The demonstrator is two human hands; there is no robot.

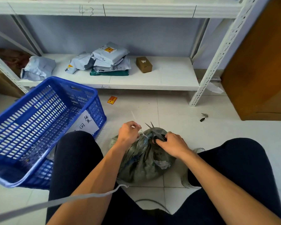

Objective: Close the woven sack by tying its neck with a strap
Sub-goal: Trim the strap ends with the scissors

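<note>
Head view gave me the woven sack [144, 161] low at centre frame, its neck bunched between both hands. The left hand [128, 133] pinched the white strap [143, 135] cinched round that neck, fingers curled on its tail. The right hand [173, 144] gripped scissors [158, 136], blades parted, against the sack.

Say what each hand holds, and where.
Left hand pinches the thin white strap by its tail; right hand grips the black-handled metal scissors by their handles.
</note>
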